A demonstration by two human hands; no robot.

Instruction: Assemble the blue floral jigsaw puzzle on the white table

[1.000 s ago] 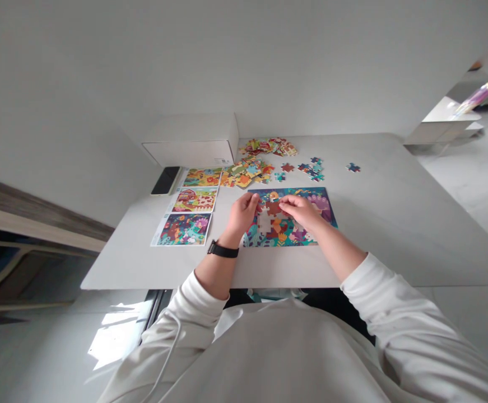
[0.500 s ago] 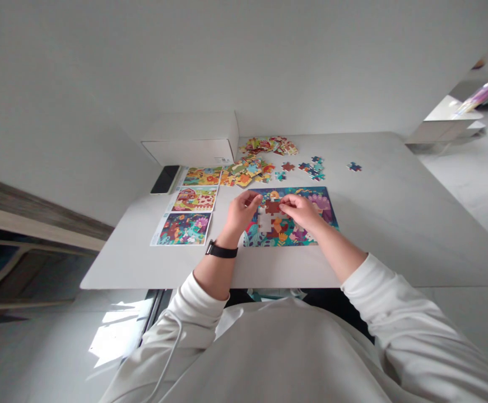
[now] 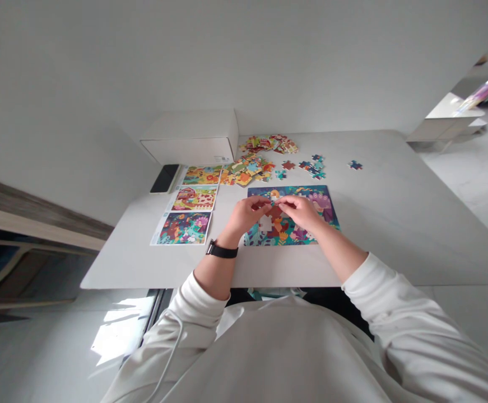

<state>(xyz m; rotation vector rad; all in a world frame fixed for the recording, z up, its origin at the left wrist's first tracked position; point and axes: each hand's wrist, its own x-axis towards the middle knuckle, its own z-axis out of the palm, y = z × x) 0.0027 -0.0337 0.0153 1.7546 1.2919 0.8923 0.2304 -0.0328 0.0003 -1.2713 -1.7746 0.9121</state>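
Dead centre on the near side of the desk [image 3: 395, 235], and both hands are drawn in tight over a part-built jigsaw puzzle [image 3: 281, 238]! The left hand [image 3: 246, 215], black watch [image 3: 221, 251] on its wrist, comes in from one side, and the right hand [image 3: 300, 212] comes in from the other. Their fingertips [image 3: 271, 204] nearly meet, a very narrow gap, right over a reddish-brown jigsaw piece [image 3: 274, 212]. It looks as if they're closing together because the piece is so small that it takes fingertips, not whole hands, to manage it, though from up here you can't tell whether either hand is really pinching it. Just below those fingers sits a pale gap in the puzzle [image 3: 265, 224], close beside the left hand. Over to the left, three picture cards [image 3: 194, 198] are lined up beside the puzzle, probably placed there for an easy glance across. Beyond the hands, heaps of loose puzzle pieces [image 3: 244, 170] lie further up the desk, within reach of a stretched arm, with a few blue-green pieces [image 3: 311, 166] spread out to the right, perhaps sorted away from the pile. A white box [image 3: 189, 146] and a black phone [image 3: 165, 178] sit at the far corner, well apart from the hands.
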